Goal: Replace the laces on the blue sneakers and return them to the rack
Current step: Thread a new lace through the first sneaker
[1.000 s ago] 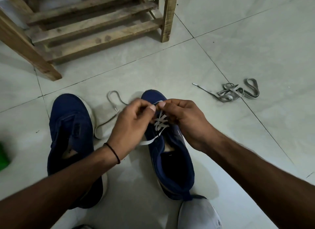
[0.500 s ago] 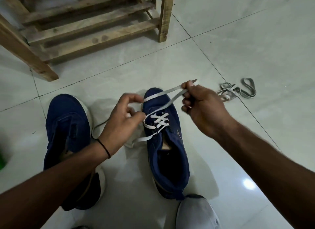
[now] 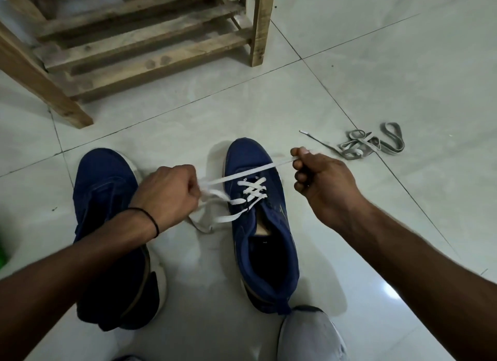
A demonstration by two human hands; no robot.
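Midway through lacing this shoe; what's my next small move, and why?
Probably feed the end your right hand pinches into the next free eyelet: the lace is taut to your left hand, and the shoe is laced only near the toe.

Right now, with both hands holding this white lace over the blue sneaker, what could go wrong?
1. The right hand pinches the flat white lace near its tip while the left hand grips it too. Uneven pulling may leave lopsided ends.
2. Slack looped beside the half-laced blue sneaker could twist or knot.
3. The crumpled grey lace lying loose nearby might get underfoot.
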